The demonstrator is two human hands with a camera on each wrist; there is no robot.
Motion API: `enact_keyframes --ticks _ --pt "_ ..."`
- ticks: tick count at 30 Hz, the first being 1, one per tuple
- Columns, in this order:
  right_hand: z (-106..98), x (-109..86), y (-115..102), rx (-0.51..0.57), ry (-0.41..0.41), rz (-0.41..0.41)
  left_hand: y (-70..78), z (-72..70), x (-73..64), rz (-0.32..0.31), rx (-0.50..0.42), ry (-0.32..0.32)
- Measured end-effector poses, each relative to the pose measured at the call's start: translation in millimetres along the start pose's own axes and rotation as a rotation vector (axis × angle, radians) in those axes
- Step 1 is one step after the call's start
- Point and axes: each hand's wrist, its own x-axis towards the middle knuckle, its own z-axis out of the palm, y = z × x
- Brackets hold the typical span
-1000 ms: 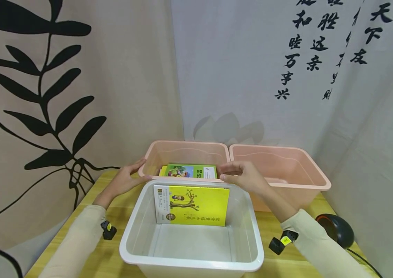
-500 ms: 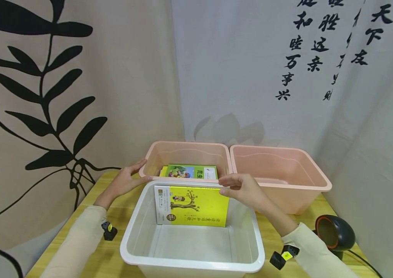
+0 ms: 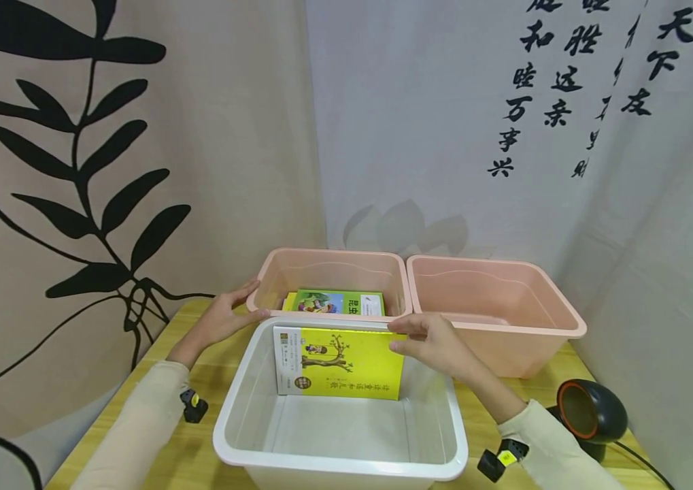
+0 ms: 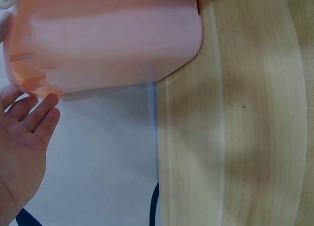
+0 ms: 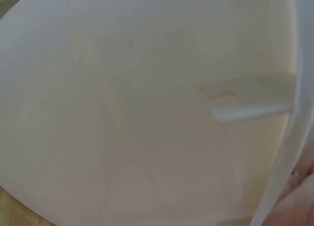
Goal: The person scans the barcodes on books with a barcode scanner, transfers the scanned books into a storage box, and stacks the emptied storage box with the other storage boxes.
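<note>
A yellow book with a tree drawing stands on its side against the far inner wall of the white bin. At its upper right corner is my right hand, thumb in front and fingers at the top edge; whether they pinch the book cannot be told. My left hand rests on the left front corner of the left pink bin. In the left wrist view its relaxed fingers touch the bin's outside. Inside that bin lies a green picture book, with a yellow edge behind it.
A second pink bin stands to the right, against the first. A dark round object with an orange rim and a cable sits on the wooden table at right. Printed curtains hang close behind the bins.
My right hand has come back from the left pink bin's front rim, down to the yellow book's corner. The left hand keeps its place. Both books look unmoved.
</note>
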Motion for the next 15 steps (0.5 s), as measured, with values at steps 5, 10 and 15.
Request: enact_keyframes --ticks 5,10,15 --pt "-0.3 -1.1 1.0 -0.007 -0.004 -0.009 -0.1 1.2 0.6 0.006 -0.003 0.004" --pt "1.0 -1.6 2.1 -0.024 -0.009 -0.016 -0.3 2.0 0.4 0.006 -0.012 0.005" --pt "2.9 -1.0 1.1 -0.056 -0.003 -0.029 -1.0 2.2 -0.4 -0.004 -0.017 0.005"
